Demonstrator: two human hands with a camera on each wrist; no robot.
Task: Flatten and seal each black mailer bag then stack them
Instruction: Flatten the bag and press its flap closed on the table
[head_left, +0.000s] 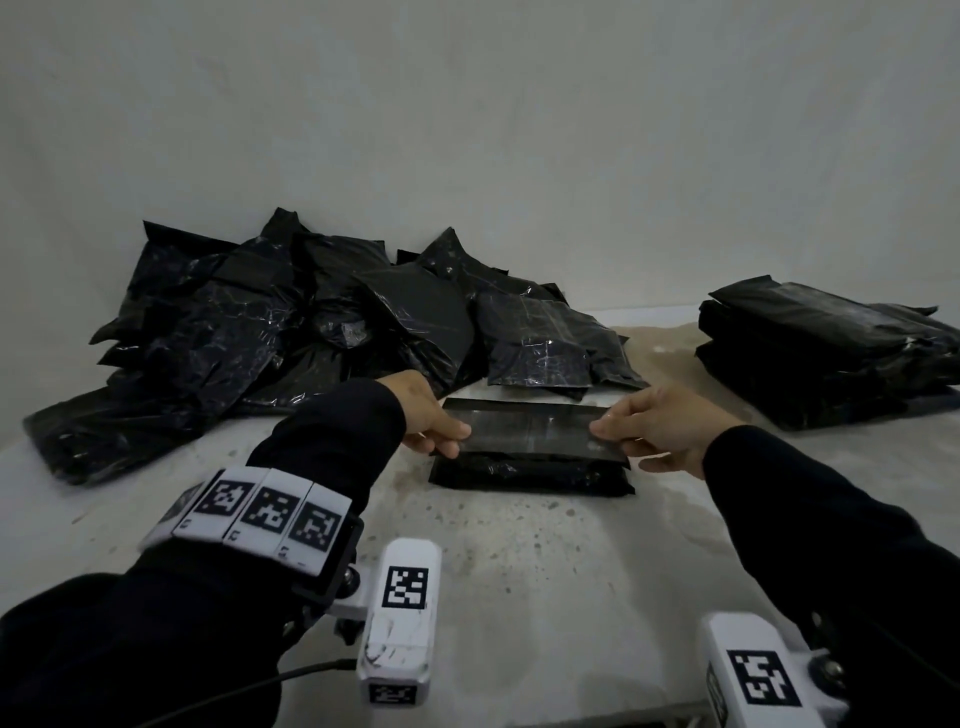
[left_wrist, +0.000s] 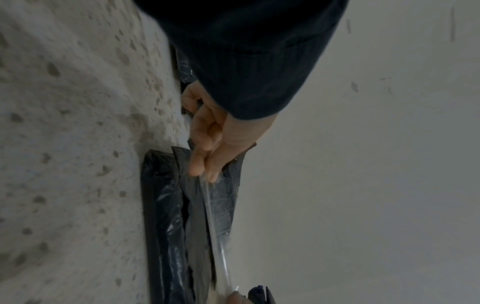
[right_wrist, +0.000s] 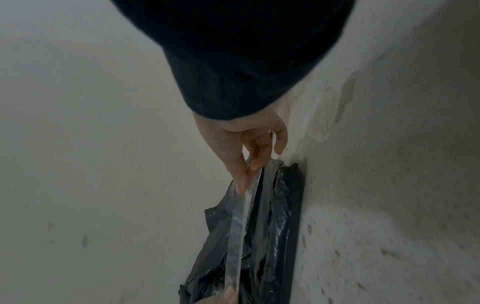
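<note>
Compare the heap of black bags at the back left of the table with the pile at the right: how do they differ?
The left heap is loose: its bags lie crumpled, tilted and overlapping at odd angles. The right pile is stacked, its bags flat, one on another. The left heap spreads wider and holds visibly more bags; the right pile is compact. Both are glossy black plastic mailers resting on the same speckled table.

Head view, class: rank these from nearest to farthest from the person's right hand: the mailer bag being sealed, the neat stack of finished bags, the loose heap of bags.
1. The mailer bag being sealed, centre: the right hand pinches its flap.
2. The neat stack of finished bags, to the right, behind the hand.
3. The loose heap of bags, far left, beyond the left hand.
</note>
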